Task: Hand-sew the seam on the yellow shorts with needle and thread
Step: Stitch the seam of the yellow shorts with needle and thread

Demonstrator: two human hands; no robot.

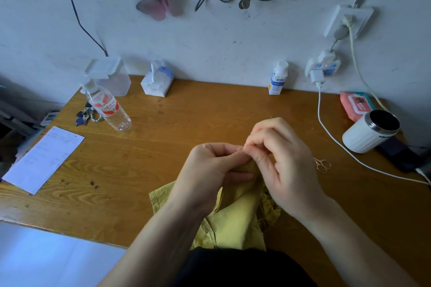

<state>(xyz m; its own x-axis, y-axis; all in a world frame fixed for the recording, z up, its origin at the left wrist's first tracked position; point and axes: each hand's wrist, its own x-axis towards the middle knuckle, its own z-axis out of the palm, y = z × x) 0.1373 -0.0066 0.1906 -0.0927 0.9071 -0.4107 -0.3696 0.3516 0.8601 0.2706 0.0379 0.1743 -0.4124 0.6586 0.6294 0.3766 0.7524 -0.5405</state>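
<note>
1. Left hand (210, 170): fingers curled, gripping a raised fold of the yellow shorts (235, 214).
2. Right hand (282, 158): fingertips pinched together at the top of that fold, touching the left thumb. I cannot tell whether they hold needle or cloth.
3. Shorts: bunched on the near edge of the table (163, 147), below both hands.
4. Small scissors (323, 165): flat on the table, just beside the right hand.
5. White mug (370, 133) and white cable (326, 128): further right.
6. Water bottle (107, 107), keys (84, 117), paper sheet (44, 158): well apart, left.
7. Tissue pack (157, 81): by the wall.
</note>
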